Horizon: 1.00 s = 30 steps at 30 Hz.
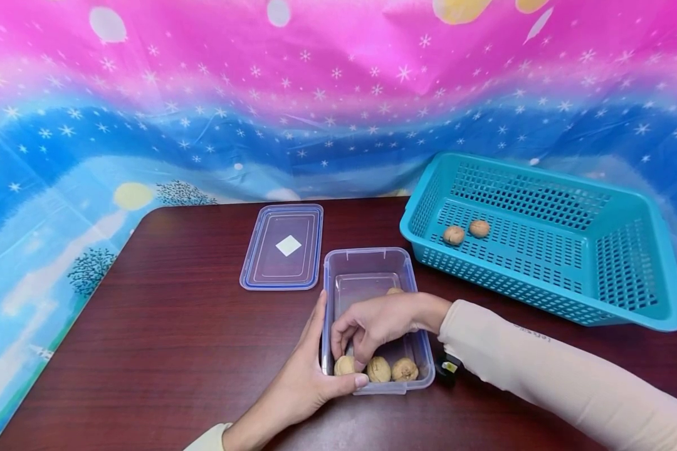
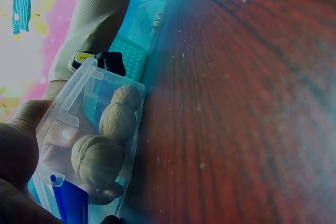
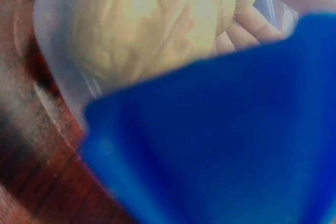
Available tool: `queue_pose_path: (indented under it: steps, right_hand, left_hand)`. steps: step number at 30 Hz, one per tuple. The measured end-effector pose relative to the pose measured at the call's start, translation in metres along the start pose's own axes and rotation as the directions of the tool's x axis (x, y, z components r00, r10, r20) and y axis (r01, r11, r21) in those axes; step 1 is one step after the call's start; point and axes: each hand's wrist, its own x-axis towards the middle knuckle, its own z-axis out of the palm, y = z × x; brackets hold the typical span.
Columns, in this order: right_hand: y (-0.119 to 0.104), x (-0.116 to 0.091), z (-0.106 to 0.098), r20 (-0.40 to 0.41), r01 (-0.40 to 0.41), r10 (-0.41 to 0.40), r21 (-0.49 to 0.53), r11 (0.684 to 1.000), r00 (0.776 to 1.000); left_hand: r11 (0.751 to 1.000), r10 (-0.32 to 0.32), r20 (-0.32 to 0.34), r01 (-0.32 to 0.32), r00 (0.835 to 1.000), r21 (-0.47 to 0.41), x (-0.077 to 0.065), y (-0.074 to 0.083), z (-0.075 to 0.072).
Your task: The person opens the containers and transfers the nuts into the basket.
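Note:
A clear plastic container [image 1: 367,283] with blue side latches stands on the table in front of me. My left hand [image 1: 310,366] holds its near left corner, thumb over the front rim and fingers along the left wall. Inside it, my right hand [image 1: 380,321] pinches a walnut [image 1: 344,365] at the near left corner. Beside that one, a second walnut [image 1: 378,369] and a third walnut [image 1: 405,369] line the front wall. Another walnut [image 1: 395,290] shows partly behind the right wrist. In the right wrist view, a blue latch [image 3: 210,140] hides much of the container.
A teal perforated basket [image 1: 502,275] with two walnuts [image 1: 466,232] stands at the back right. The container's flat lid [image 1: 286,275], bearing a white square, lies behind and left of the container. A patterned cloth [image 1: 316,113] hangs along the table's back edge.

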Motion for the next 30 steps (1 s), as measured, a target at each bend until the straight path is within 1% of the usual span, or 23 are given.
queue_pose_path:
  steps: [6, 12, 15, 21, 26, 30]
  right_hand:
    - [0.0, -0.001, 0.001, 0.004, -0.007, 0.007, -0.022, 1.0, 1.0]
    - [-0.001, -0.003, 0.002, 0.01, -0.008, 0.008, -0.018, 1.0, 1.0]
    - [-0.003, -0.005, 0.001, -0.001, -0.001, 0.001, -0.016, 1.0, 1.0]
    - [-0.012, -0.013, -0.005, -0.06, 0.023, -0.025, -0.03, 0.999, 0.998]
    - [-0.023, -0.027, -0.013, -0.122, 0.041, -0.054, -0.103, 0.994, 0.991]
    - [-0.033, -0.041, -0.021, -0.185, 0.047, -0.074, -0.146, 0.988, 0.98]
  left_hand:
    - [1.0, -0.002, 0.001, 0.002, 1.0, -0.012, 0.0, 0.0, 0.0]
    - [1.0, -0.006, 0.003, 0.006, 1.0, -0.014, -0.001, 0.001, 0.0]
    - [1.0, 0.005, 0.004, -0.005, 1.0, -0.015, 0.0, 0.001, 0.0]
    - [1.0, 0.022, 0.003, -0.022, 1.0, -0.011, 0.0, 0.001, -0.001]
    - [1.0, 0.011, 0.002, -0.011, 1.0, -0.009, -0.001, 0.001, -0.001]
    - [1.0, 0.006, -0.005, -0.006, 1.0, 0.006, -0.001, 0.001, -0.001]
